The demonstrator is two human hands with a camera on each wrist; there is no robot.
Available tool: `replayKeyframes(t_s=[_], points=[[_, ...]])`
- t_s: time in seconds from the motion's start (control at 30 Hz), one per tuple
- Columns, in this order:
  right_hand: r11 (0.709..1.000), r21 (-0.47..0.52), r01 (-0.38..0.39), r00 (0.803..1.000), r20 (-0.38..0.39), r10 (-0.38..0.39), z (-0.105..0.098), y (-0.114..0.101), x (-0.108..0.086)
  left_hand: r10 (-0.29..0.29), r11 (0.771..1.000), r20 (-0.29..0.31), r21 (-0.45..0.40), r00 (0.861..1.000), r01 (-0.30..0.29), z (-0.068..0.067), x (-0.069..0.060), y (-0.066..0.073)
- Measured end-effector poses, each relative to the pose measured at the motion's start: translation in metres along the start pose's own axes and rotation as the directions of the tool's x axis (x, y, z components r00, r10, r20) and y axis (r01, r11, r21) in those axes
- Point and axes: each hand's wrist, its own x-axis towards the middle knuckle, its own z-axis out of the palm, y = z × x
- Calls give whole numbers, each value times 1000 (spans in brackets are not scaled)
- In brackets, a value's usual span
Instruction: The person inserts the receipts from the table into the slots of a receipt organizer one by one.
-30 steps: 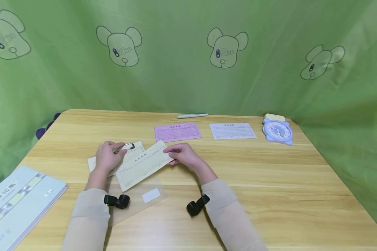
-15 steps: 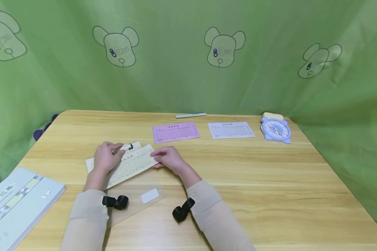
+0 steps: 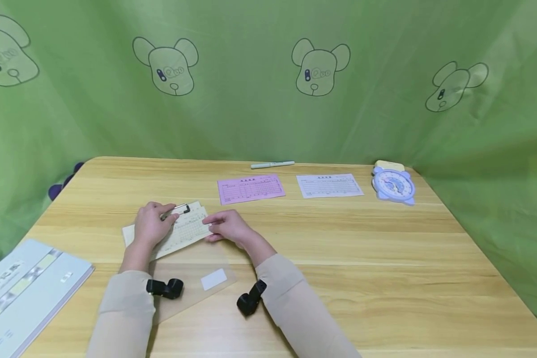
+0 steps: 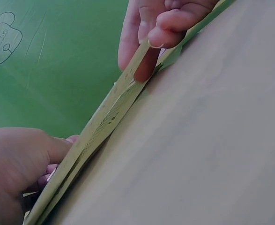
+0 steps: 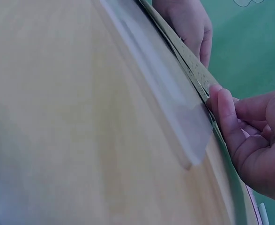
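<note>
My clock face is centred on the tabletop (image 3: 385, 258), head view.

1. Between eight and nine: the blue notebook (image 3: 31, 293), then the clear folder (image 3: 183, 283).
2. Between nine and ten: the left hand (image 3: 152, 223) pinches a metal clip (image 3: 188, 209), thumb and index finger drawn close around it. Beneath lies the lower cream form (image 3: 129, 234); the upper cream form (image 3: 190, 233) overlaps it.
3. Near ten: the right hand (image 3: 230, 228) pinches the upper form's right end, fingers nearly closed.
4. Eleven: a pink form (image 3: 250, 189). Two: a dial clock (image 3: 394, 186).

Change: over the last second, the right hand has slid the upper form leftward. I judge the forms nearly stacked; edges remain slightly offset.
</note>
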Motion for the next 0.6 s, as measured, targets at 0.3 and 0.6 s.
replayKeyframes(t_s=[0.3,0.6], points=[[999,-44,-26,1000,-1,26,4,-3,5,95,994,-2,55,996,-94,-1,-1,-2],[997,-56,-50,999,-4,50,3,-5,10,131,982,17,137,991,-132,0,1,-3]])
